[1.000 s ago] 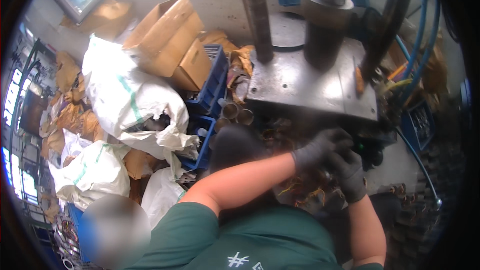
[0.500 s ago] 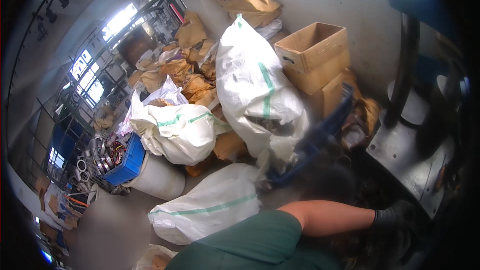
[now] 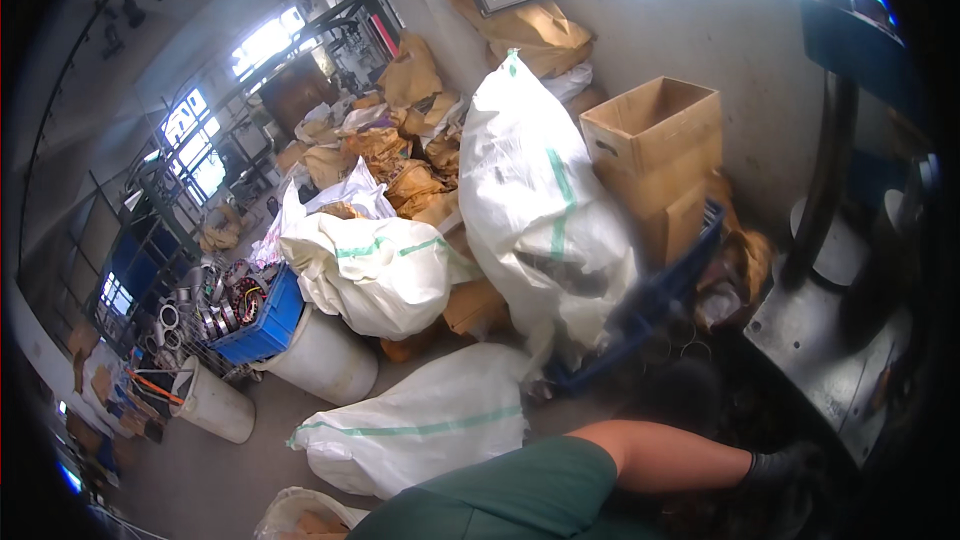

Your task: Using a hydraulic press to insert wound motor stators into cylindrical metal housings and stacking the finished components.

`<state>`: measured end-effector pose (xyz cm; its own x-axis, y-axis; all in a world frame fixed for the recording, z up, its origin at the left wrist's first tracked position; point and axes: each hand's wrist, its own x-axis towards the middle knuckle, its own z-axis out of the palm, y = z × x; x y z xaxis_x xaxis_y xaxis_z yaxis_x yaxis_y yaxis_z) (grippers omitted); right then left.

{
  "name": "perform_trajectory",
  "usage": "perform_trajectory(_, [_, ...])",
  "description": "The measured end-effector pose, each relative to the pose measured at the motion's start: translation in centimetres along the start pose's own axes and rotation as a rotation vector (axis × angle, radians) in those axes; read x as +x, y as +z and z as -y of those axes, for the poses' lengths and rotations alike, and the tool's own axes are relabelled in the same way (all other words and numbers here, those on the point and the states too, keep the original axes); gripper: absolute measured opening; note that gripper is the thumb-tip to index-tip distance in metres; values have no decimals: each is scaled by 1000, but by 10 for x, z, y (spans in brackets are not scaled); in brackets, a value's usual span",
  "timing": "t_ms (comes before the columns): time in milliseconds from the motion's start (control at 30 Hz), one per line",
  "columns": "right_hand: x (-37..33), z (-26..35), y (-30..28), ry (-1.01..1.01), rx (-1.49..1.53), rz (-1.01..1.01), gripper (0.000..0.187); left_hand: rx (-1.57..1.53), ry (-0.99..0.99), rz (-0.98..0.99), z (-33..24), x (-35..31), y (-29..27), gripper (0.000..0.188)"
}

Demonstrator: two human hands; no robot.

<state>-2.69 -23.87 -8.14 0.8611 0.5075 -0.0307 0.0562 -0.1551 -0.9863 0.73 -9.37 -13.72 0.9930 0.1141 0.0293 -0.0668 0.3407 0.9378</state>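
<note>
A bare forearm (image 3: 675, 455) comes out of a green sleeve (image 3: 500, 495) at the lower edge and reaches right. I take it for my left arm. At its end my left hand (image 3: 790, 470), in a dark glove, is sunk in the dark lower right; its fingers cannot be made out, nor whatever they touch. Nearest to it are a dark, blurred round shape (image 3: 680, 390) and a grey metal plate (image 3: 830, 340) with holes. Beyond the forearm stands a blue crate (image 3: 625, 345), partly blurred, against a tall white sack (image 3: 540, 180) with a green stripe. My right hand does not show.
Another striped white sack (image 3: 420, 420) lies left of the crate. An open cardboard box (image 3: 650, 150) is stacked by the wall. A blue bin (image 3: 265, 330) of metal parts, white tubs (image 3: 330, 365) and heaped brown paper bags (image 3: 390, 160) stand farther left.
The whole view has shifted, so the scene sits lower and farther right. A blurred patch at the lower left is gone, uncovering floor and a white tub. The left arm looks nearly the same.
</note>
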Motion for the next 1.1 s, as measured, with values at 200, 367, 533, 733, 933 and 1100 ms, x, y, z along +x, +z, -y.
perform_trajectory(200, [-7, 4, 2, -88, 5, -14, 35, 26, 21, 96, -13, -2, -2, 20])
perform_trajectory(367, [-8, -25, -8, -379, -410, -125, 28, 457, 303, 49, -29, -4, -10, 23])
perform_trajectory(533, [-19, 10, 5, -176, -270, -112, 30, 430, 254, 23, -33, -10, -9, 24])
perform_trajectory(733, [-7, 16, 4, -8, -220, -57, 37, 223, 98, -22, -17, -10, -6, 29])
perform_trajectory(933, [-2, 2, 1, 20, -62, -64, 37, -98, -186, 4, -66, -28, -3, 30])
perform_trajectory(1100, [-20, 21, -2, -40, -124, -112, 36, 495, 92, 99, -39, -6, -11, 31])
